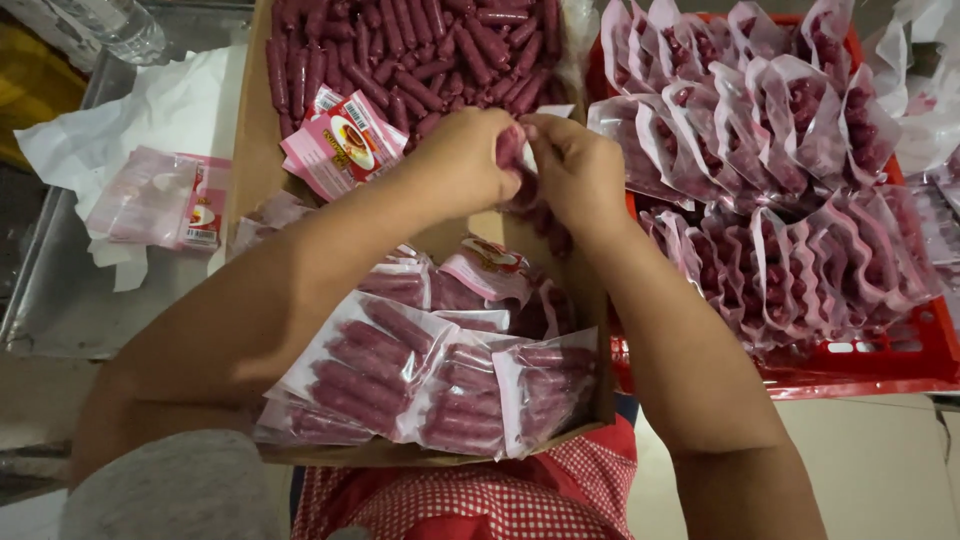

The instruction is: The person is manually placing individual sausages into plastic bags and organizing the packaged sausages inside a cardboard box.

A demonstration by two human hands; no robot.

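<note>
My left hand [462, 160] and my right hand [578, 170] meet over a cardboard box [256, 120], both gripping the top of a clear pouch [528, 205] with red sausages in it. The pouch hangs below my fingers, partly hidden by them. Loose red sausages [420, 50] lie heaped in the far end of the box. Filled pouches [440, 385] are piled at the near end, by my lap.
A red plastic crate [880, 355] on the right holds several filled pouches standing upright. A stack of empty printed pouches [345, 140] leans in the box. More empty pouches [160, 200] lie on white paper at left. A plastic bottle [115, 25] lies at top left.
</note>
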